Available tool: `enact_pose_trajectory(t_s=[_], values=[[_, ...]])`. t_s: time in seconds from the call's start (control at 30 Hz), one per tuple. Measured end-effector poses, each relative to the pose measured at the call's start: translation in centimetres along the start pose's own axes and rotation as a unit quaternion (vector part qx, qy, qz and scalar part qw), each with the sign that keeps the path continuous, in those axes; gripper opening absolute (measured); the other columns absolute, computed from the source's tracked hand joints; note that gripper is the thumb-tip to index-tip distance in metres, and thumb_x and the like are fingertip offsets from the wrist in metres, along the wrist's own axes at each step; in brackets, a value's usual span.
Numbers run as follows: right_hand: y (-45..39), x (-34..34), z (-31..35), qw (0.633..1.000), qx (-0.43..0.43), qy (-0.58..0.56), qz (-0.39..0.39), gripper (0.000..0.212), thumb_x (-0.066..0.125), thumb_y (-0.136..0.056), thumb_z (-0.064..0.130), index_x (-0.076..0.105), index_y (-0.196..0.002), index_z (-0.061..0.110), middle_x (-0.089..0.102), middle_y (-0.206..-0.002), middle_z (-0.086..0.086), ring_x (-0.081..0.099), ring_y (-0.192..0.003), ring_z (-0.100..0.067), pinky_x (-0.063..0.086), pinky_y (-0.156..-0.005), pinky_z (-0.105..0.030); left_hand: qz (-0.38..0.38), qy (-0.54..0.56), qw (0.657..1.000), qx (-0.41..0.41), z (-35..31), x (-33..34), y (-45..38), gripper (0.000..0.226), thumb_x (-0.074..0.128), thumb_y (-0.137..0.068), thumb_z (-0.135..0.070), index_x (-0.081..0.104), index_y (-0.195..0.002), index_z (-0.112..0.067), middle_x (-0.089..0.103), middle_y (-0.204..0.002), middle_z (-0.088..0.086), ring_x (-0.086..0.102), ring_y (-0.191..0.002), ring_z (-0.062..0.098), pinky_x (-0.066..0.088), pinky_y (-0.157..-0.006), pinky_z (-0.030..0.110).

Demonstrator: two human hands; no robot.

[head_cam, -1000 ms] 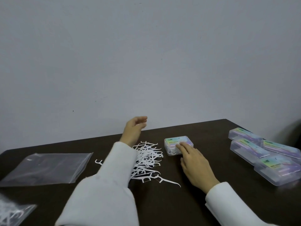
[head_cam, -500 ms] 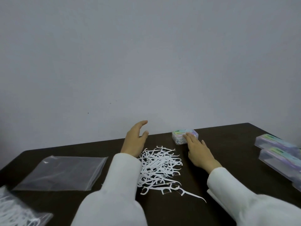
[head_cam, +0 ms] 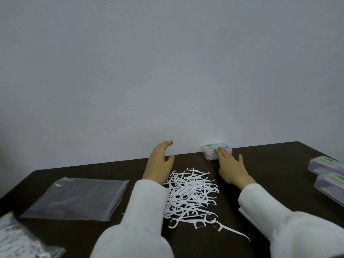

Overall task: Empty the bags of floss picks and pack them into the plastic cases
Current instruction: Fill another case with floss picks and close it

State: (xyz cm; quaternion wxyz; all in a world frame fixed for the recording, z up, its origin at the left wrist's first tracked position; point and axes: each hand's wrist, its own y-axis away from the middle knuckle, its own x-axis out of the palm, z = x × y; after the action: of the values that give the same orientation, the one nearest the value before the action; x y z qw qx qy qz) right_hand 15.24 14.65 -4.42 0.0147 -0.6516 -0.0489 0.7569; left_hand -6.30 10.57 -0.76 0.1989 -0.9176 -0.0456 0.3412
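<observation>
Centrally on the dark table (head_cam: 270,161), a loose heap of white floss picks (head_cam: 189,194) is spread between two white-sleeved forearms. At the far edge, against the wall, a small clear plastic case (head_cam: 210,148) is touched by the straightened fingers of the right hand (head_cam: 230,164); nothing is gripped by it. The left hand (head_cam: 160,162) is held relaxed and spread beyond the heap, its fingers extended toward the wall and nothing held; whether it touches the table cannot be told. An emptied, flattened clear bag (head_cam: 74,198) is laid to the left of the heap, and a bag with picks inside it (head_cam: 20,243) is seen at the lower left corner. Two more cases (head_cam: 329,175) are placed at the right edge, well apart from the heap.
</observation>
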Motion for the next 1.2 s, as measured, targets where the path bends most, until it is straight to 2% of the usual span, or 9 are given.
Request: enact_pose_trajectory(t_s=[0.13,0.37,0.47,0.63,0.77,0.83,0.97,1.07,1.2], values=[[1.1,0.1,-0.5,1.000,-0.003,-0.003,-0.017,0.067,0.036,-0.095,0.010,-0.004,-0.149,0.014,-0.006,-0.158,-0.001,-0.001,-0.145,-0.016,0.002,-0.114,-0.052,0.011,0.008,1.000,0.005,-0.6,0.3,0.0,0.042,0.047,-0.097,-0.010,0.042,-0.137,-0.020,0.039,-0.145,-0.003,0.030,-0.136,0.011,0.021,-0.104,0.018],[5.0,-0.7,-2.0,0.998,-0.020,-0.045,-0.033,0.063,0.042,-0.095,0.013,0.011,-0.149,0.017,0.009,-0.158,0.000,0.010,-0.144,-0.013,0.010,-0.117,-0.040,0.039,0.002,0.999,0.029,-2.5,1.8,0.2,0.039,0.048,-0.096,-0.010,0.046,-0.134,-0.020,0.042,-0.142,-0.003,0.034,-0.134,0.011,0.021,-0.100,0.017],[7.4,-1.5,-3.4,0.998,-0.016,-0.056,-0.034,0.062,0.046,-0.094,0.013,0.016,-0.148,0.019,0.013,-0.157,0.001,0.014,-0.144,-0.013,0.011,-0.117,-0.038,0.070,0.000,0.995,0.068,-4.6,3.2,1.1,0.039,0.049,-0.095,-0.009,0.048,-0.132,-0.018,0.045,-0.139,-0.002,0.036,-0.131,0.012,0.022,-0.099,0.015],[11.6,-3.6,-6.6,0.997,0.001,-0.061,-0.056,0.056,0.052,-0.093,0.018,0.028,-0.144,0.021,0.026,-0.153,0.001,0.033,-0.137,-0.015,0.020,-0.114,-0.032,0.120,0.022,0.986,0.114,-7.9,6.7,3.4,0.037,0.053,-0.092,-0.006,0.052,-0.128,-0.015,0.050,-0.135,0.001,0.041,-0.129,0.014,0.023,-0.094,0.009],[14.9,-5.3,-10.1,0.995,0.020,-0.047,-0.083,0.046,0.052,-0.093,0.021,0.038,-0.137,0.023,0.041,-0.143,0.003,0.049,-0.122,-0.011,0.037,-0.106,-0.028,0.166,0.043,0.977,0.127,-11.1,10.3,4.6,0.037,0.053,-0.092,-0.007,0.053,-0.127,-0.017,0.050,-0.135,0.000,0.040,-0.129,0.012,0.022,-0.092,0.007],[16.6,-5.9,-12.1,0.993,0.037,-0.040,-0.105,0.042,0.051,-0.093,0.022,0.042,-0.133,0.024,0.046,-0.138,0.003,0.051,-0.119,-0.012,0.042,-0.100,-0.026,0.188,0.060,0.972,0.125,-13.0,12.3,5.1,0.036,0.053,-0.092,-0.009,0.052,-0.127,-0.019,0.050,-0.134,-0.001,0.041,-0.128,0.012,0.024,-0.095,0.010],[19.2,-6.5,-16.0,0.985,0.081,-0.033,-0.146,0.034,0.051,-0.094,0.025,0.046,-0.127,0.024,0.050,-0.134,0.001,0.053,-0.116,-0.013,0.041,-0.099,-0.025,0.251,0.098,0.959,0.086,-16.3,16.2,7.0,0.036,0.052,-0.094,-0.015,0.050,-0.128,-0.025,0.049,-0.135,-0.005,0.043,-0.127,0.010,0.033,-0.101,0.023],[20.9,-7.0,-18.6,0.981,0.105,-0.043,-0.159,0.032,0.053,-0.092,0.026,0.049,-0.123,0.021,0.051,-0.132,0.001,0.054,-0.113,-0.013,0.042,-0.095,-0.023,0.290,0.116,0.948,0.063,-18.4,18.8,8.6,0.038,0.054,-0.093,-0.018,0.048,-0.130,-0.023,0.051,-0.133,-0.002,0.046,-0.124,0.012,0.037,-0.100,0.025],[23.0,-7.2,-21.1,0.969,0.137,-0.091,-0.184,0.029,0.053,-0.092,0.024,0.050,-0.121,0.020,0.050,-0.128,0.001,0.055,-0.108,-0.012,0.047,-0.086,-0.023,0.331,0.139,0.932,0.045,-20.2,21.3,10.2,0.062,0.066,-0.085,-0.033,0.038,-0.138,-0.021,0.044,-0.139,0.000,0.042,-0.127,0.015,0.036,-0.105,0.029]])
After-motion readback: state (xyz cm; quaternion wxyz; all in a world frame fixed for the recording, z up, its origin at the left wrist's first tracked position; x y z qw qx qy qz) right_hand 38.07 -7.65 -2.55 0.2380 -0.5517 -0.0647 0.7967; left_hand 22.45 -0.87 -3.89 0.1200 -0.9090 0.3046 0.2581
